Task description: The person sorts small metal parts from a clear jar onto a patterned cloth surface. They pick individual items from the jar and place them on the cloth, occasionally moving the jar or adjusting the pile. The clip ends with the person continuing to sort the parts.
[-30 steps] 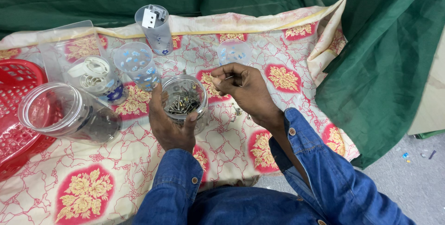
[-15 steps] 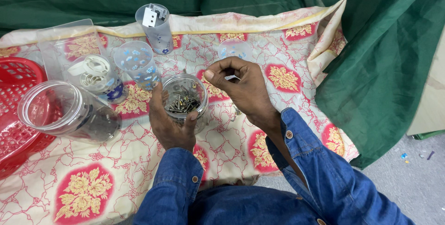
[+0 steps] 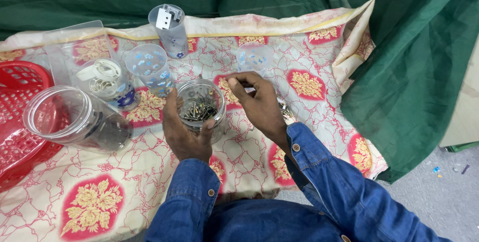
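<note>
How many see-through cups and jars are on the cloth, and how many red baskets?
Clear jars: 2, the jar of small metal parts in the left hand, and the big jar on its side.
Clear cups: 4, at and.
Red baskets: 1.
Total: 7.

the left hand (image 3: 185, 133) wraps its fingers (image 3: 171, 107) around a clear jar (image 3: 200, 107) of small metal parts. the right hand (image 3: 257, 105) hovers just beside its rim, fingers (image 3: 234, 82) pinched together. a clear tumbler (image 3: 255, 58) stands just beyond them on the cloth-covered surface (image 3: 100, 192).
</note>
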